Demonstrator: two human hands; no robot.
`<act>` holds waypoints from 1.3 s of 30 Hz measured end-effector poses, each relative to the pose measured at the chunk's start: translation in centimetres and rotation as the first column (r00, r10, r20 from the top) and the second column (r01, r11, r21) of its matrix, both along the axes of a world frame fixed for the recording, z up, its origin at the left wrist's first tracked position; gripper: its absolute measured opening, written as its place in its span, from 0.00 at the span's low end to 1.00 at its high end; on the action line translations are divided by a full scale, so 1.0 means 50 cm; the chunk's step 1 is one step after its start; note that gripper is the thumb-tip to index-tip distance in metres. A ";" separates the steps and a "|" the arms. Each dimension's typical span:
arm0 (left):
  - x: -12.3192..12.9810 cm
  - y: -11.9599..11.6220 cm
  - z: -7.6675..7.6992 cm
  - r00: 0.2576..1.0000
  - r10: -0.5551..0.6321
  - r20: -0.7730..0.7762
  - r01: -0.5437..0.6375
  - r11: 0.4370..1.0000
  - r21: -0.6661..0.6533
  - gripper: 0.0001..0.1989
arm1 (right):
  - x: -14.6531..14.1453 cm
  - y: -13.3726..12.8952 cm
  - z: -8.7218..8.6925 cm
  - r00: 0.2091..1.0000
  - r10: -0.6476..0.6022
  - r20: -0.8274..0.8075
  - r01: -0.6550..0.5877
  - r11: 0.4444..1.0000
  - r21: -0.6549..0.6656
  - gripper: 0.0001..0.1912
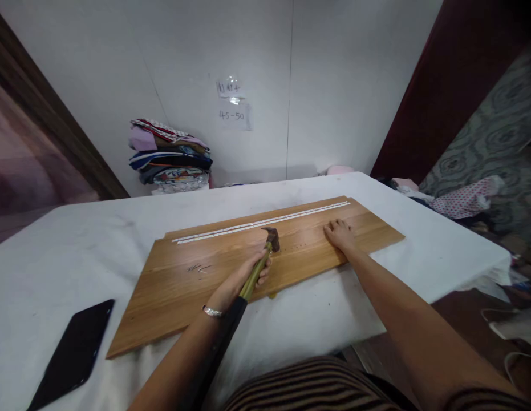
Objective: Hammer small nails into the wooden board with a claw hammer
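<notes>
My left hand [260,269] is closed around the handle of a claw hammer [253,276], close up under its head. The dark, rusty hammer head is low over the wooden board [231,285], beside a row of small dark marks that may be nail heads or holes. Fingers bent a little, my right hand [340,235] lies on the board's right part with nothing visible in it. Several loose nails [199,268] lie on the left part of the board. Two white measuring strips [265,222] run along its far side.
The board lies on a table with a white cloth [132,220]. A black phone or tablet [77,348] lies at the front left. Folded clothes [171,154] are stacked at the back against the wall, which carries paper notes [233,116]. More fabric [466,197] lies beyond the table's right edge.
</notes>
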State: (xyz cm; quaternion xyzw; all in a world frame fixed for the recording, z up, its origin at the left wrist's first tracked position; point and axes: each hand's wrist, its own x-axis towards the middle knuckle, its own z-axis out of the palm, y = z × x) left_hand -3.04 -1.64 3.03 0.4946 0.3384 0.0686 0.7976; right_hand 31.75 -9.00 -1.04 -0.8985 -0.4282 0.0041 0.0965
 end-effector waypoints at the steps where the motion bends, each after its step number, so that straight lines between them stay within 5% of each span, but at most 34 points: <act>1: 0.000 0.001 -0.001 1.000 -0.005 0.001 0.005 1.000 0.002 0.24 | 0.000 0.000 0.000 1.000 0.000 0.000 0.000 1.000 0.000 0.24; 39: 0.001 0.005 -0.014 1.000 0.003 0.028 -0.003 1.000 -0.016 0.23 | 0.005 0.003 -0.005 1.000 -0.001 0.006 0.001 1.000 -0.005 0.24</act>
